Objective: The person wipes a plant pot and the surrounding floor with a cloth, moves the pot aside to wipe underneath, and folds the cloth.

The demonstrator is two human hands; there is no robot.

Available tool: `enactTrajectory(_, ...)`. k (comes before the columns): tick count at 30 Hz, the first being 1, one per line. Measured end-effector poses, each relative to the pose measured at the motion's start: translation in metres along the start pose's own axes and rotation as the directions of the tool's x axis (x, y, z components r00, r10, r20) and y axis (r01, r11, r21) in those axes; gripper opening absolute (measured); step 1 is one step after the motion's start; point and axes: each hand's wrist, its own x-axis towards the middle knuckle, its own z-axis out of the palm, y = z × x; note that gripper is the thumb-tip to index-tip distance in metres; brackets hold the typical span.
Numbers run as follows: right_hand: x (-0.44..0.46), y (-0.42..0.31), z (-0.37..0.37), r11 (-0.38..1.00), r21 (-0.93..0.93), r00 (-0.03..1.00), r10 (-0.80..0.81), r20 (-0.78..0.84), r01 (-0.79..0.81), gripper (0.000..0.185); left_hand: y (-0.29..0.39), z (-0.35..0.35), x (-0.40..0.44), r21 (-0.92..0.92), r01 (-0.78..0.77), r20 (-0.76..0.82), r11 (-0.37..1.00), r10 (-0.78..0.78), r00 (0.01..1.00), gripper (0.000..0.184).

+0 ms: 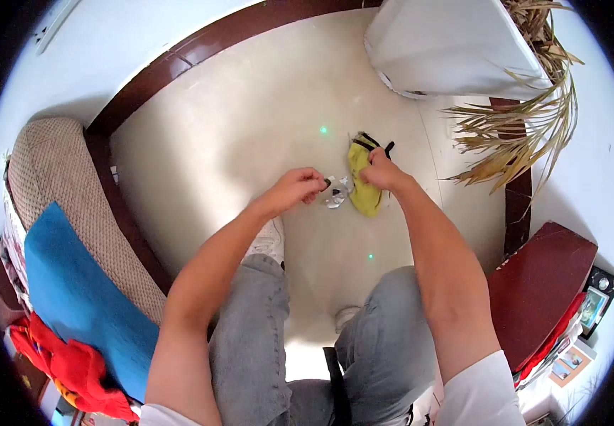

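Observation:
My right hand (381, 172) is closed on a yellow-green cloth pouch (366, 197) with black straps at its top end, low over the tiled floor. Left of it, my left hand (303, 187) is closed in a pinch. A small dark bit (327, 182) shows at its fingertips; what it belongs to is too small to tell. Between the two hands lies a crumpled, shiny, see-through piece (337, 194), which looks like plastic. Whether it touches my left fingertips or the pouch is unclear.
A large white planter (449, 50) with drooping dry leaves (527, 135) stands at the upper right. To the left is a beige sofa (73, 170) with a blue cushion (80, 291) and red cloth (73, 369). A dark red cabinet (541, 284) stands on the right.

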Motion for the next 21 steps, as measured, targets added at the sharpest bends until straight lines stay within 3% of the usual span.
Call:
enactTrajectory(3,0.005,-0.001,-0.003,1.0,-0.017,1.0,0.01,0.014,-0.01,0.055,-0.008,-0.021,-0.006,-0.375,0.132,0.217,0.918,-0.052,0.975,0.02)
enactTrajectory(6,-0.004,-0.006,-0.004,0.999,0.03,0.999,0.016,0.035,-0.017,0.062,-0.017,-0.029,-0.002,-0.322,0.128,0.147,0.938,-0.084,0.986,0.019)
enactTrajectory(7,-0.007,-0.007,-0.004,0.998,0.059,0.999,0.018,0.038,-0.021,0.065,-0.008,-0.021,-0.008,0.034,-0.019,-0.026,0.999,0.02,0.999,0.018)
enactTrajectory(8,-0.008,-0.007,-0.004,0.998,0.057,0.999,0.021,0.031,-0.023,0.065,-0.001,-0.009,-0.013,0.404,-0.109,-0.143,0.908,0.18,0.973,0.018)
enactTrajectory(9,-0.007,-0.005,-0.003,0.998,0.059,0.999,0.026,0.022,-0.027,0.064,0.004,0.0,-0.016,0.723,-0.128,-0.182,0.678,0.367,0.912,0.018)
enactTrajectory(10,-0.008,-0.002,-0.003,0.998,0.06,0.999,0.03,0.011,-0.031,0.064,0.003,0.003,-0.014,0.817,-0.172,-0.128,0.55,0.463,0.877,0.02)
enactTrajectory(12,-0.009,0.003,0.002,0.993,0.115,1.0,0.018,-0.025,-0.015,0.062,0.005,0.009,-0.012,0.942,-0.22,0.012,0.254,0.63,0.777,0.023)
enactTrajectory(16,-0.019,0.006,0.007,0.99,0.14,0.995,0.037,-0.096,-0.023,0.056,0.009,0.026,-0.01,0.933,-0.25,0.076,0.259,0.537,0.84,0.029)
enactTrajectory(18,-0.023,0.011,0.005,0.995,0.096,0.994,0.009,-0.113,0.002,0.053,0.003,0.034,-0.004,0.914,-0.248,0.094,0.322,0.426,0.9,0.027)
enactTrajectory(21,-0.031,0.017,0.001,1.0,-0.011,0.995,-0.017,-0.099,0.016,0.05,-0.001,0.042,-0.001,0.922,-0.192,0.048,0.337,0.391,0.919,0.025)
